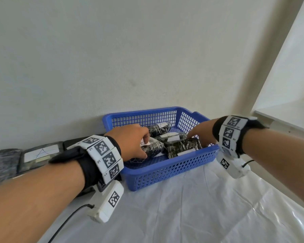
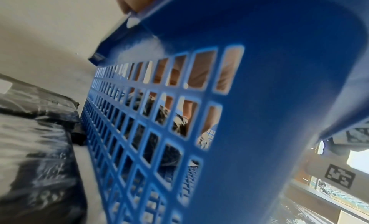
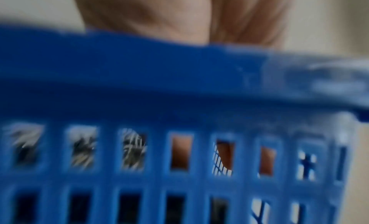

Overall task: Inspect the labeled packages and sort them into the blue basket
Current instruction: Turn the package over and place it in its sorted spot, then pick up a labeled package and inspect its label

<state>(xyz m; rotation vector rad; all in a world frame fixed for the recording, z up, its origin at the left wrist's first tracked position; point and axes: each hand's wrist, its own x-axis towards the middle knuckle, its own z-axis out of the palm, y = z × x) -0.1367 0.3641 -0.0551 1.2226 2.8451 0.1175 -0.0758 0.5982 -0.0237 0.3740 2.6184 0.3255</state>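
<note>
Packages: several dark, wrapped packages point(image 1: 182, 146) with white paper labels lie side by side inside the blue basket point(image 1: 174, 165); more labeled ones point(image 1: 40, 153), one marked with what looks like an "A", wait on the tabletop point(image 1: 200, 207) to the left, just beside the basket.
Blue basket: stands on the white-covered tabletop against the wall, turned at an angle; its slotted walls let both wrist views see the wrapped bundles through them.
Left hand: the left hand point(image 1: 132, 141) reaches over the near-left rim, fingers curled onto a package point(image 1: 154, 149) at its label end, thumb by the white label, probably to settle it label-up so it stays readable.
Right hand: the right hand point(image 1: 202, 132) comes in over the right rim, fingers pointing down at the end of the nearest package; whether it grips or only nudges I cannot tell, as the fingertips are hidden behind the bundle.
Step in hand: likely tidying the row inside the basket to leave room for the rest.
</note>
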